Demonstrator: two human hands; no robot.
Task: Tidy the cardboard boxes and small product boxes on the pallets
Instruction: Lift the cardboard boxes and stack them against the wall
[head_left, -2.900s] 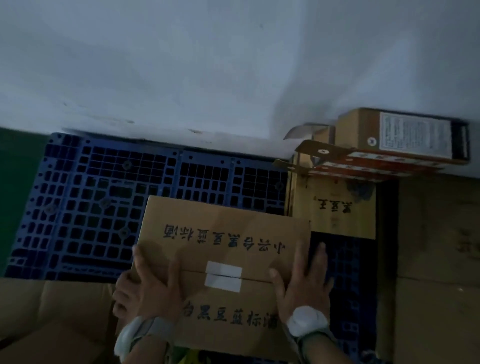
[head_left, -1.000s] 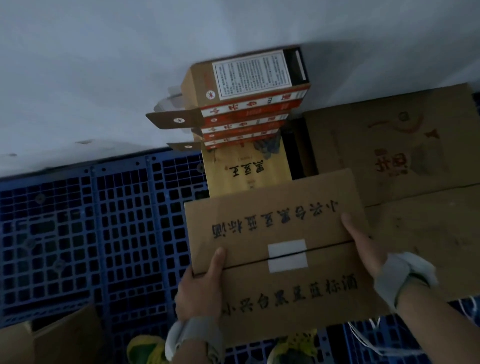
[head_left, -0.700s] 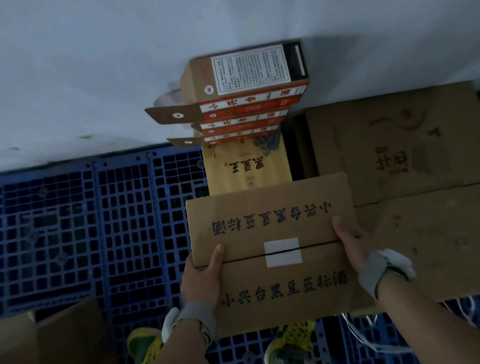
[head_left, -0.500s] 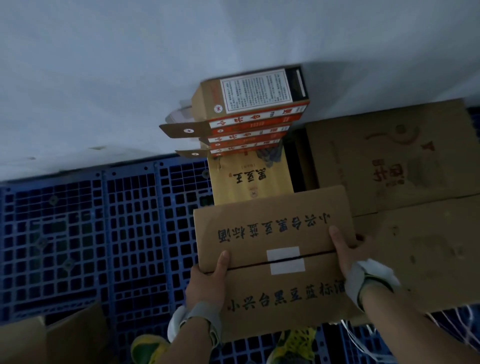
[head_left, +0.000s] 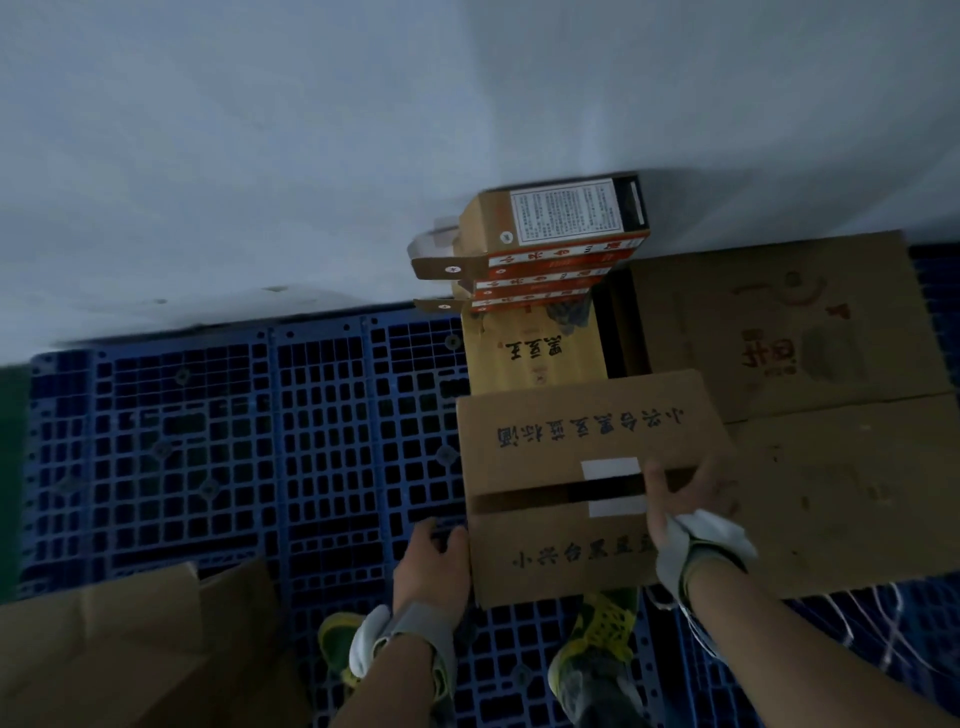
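A brown cardboard box (head_left: 582, 431) with black print and white tape lies on the blue plastic pallet (head_left: 208, 441), its two top flaps parted along the seam. My left hand (head_left: 431, 566) grips its lower left edge. My right hand (head_left: 685, 499) lies over the right end of the seam, fingers on the flap. Just behind the box sits a flat yellow box (head_left: 535, 358). On that box, against the wall, is a stack of orange-and-brown small product boxes (head_left: 561, 260).
Two large flat cardboard boxes (head_left: 779, 322) (head_left: 857, 493) lie right of the held box, touching it. An open carton (head_left: 130, 649) stands at the lower left. A white wall (head_left: 311, 156) bounds the far side. My shoes (head_left: 597, 639) stand on the pallet.
The box moved right, from the pallet's middle to beside the large boxes, and came down. Its top flaps have parted. My left hand slid to its left edge, my right onto the seam.
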